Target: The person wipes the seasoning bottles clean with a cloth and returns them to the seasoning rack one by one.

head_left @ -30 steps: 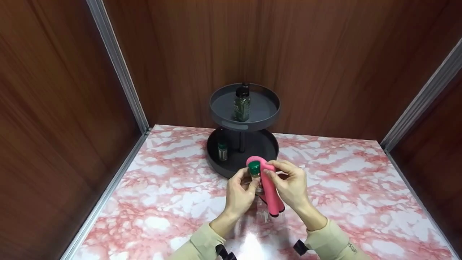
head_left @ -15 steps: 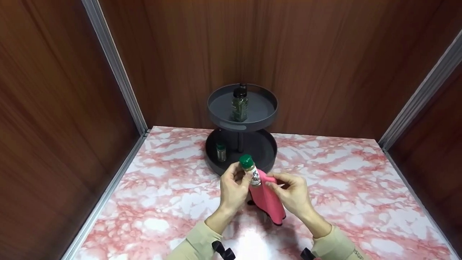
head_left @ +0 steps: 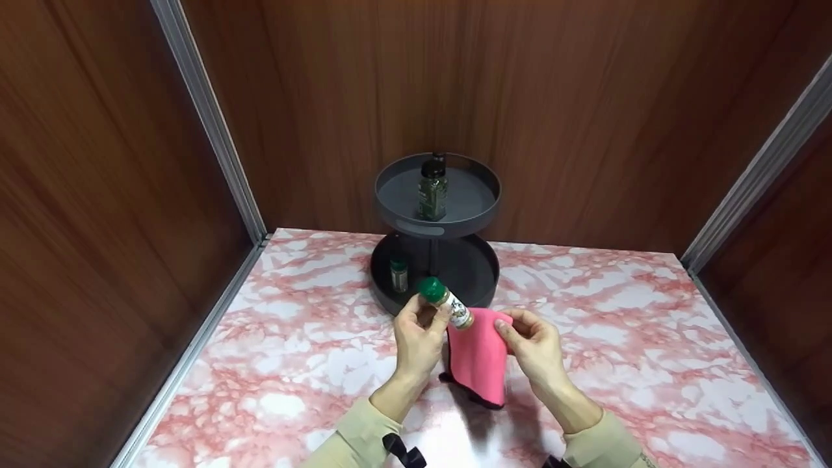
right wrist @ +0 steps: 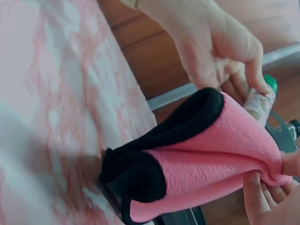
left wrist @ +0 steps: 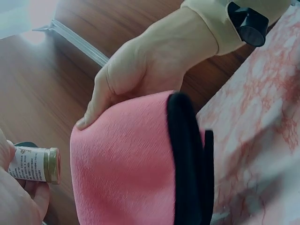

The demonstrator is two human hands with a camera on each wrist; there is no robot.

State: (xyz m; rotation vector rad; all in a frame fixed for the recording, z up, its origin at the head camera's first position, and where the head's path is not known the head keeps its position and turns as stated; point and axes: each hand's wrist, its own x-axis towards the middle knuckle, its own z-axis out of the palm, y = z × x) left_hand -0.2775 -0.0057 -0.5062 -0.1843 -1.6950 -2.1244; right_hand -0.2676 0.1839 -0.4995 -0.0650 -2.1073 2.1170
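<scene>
My left hand pinches a small spice bottle with a green cap and a white label. The bottle is tilted, its cap pointing up and left. My right hand pinches the upper right corner of a pink cloth with black edging, which hangs folded over the tabletop. In the head view the bottle's base overlaps the cloth's top edge; the left wrist view shows a gap between bottle and cloth. The right wrist view shows the cloth draped in folds below the fingers.
Beyond the hands stands a dark two-tier round stand. Its upper tray bears a green herb jar with a black-capped container behind. On the lower tray is another green-capped bottle. Wooden panels enclose the marbled table.
The bottle has gone from nearly upright to tilted, its cap moving left. The cloth has come away from around the cap and now hangs broader and lower. Both hands have drawn slightly apart.
</scene>
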